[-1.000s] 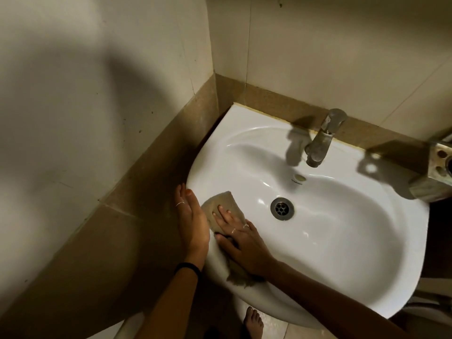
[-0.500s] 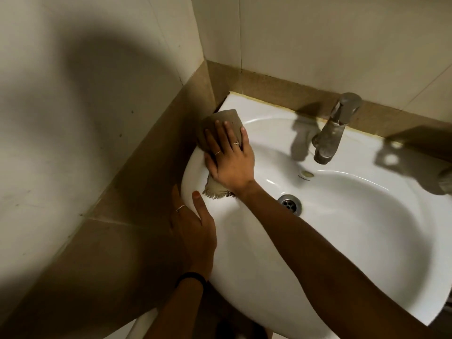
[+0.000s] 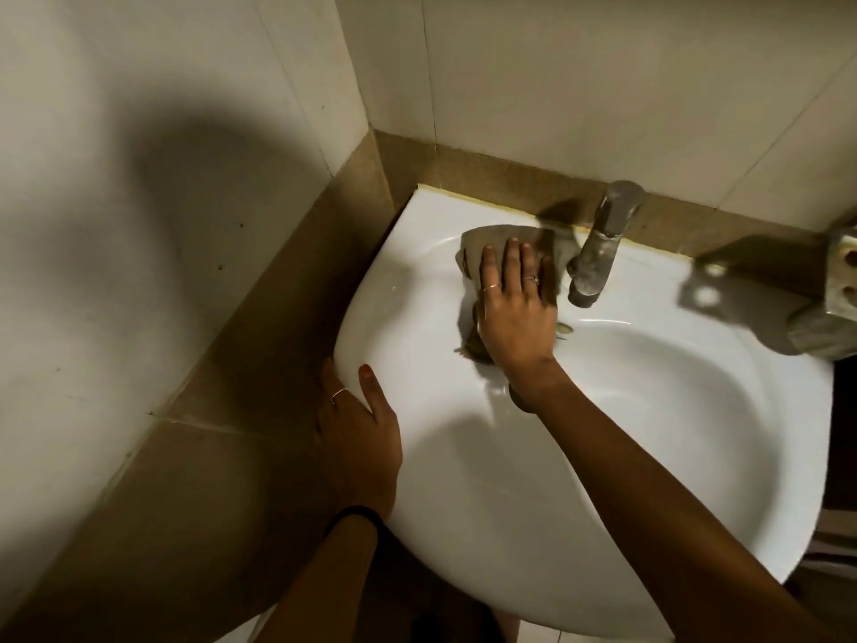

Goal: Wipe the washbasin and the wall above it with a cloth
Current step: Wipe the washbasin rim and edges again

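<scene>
No words, brands or numbers are showing clearly enough to read. A small dark mark is sitting on the washbasin (image 3: 649, 457) by the overflow hole (image 3: 565, 328), but it is blurring into a smudge.

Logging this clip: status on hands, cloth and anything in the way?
Right hand flat, pressing cloth on washbasin back slope. Left hand braced on basin's left rim, no grip. Tap close beside cloth. Wall untouched.

A crumpled brown cloth (image 3: 503, 243) is pressed flat on the white washbasin's (image 3: 603, 457) far rim, below the pale tiled wall (image 3: 603, 85).
</scene>
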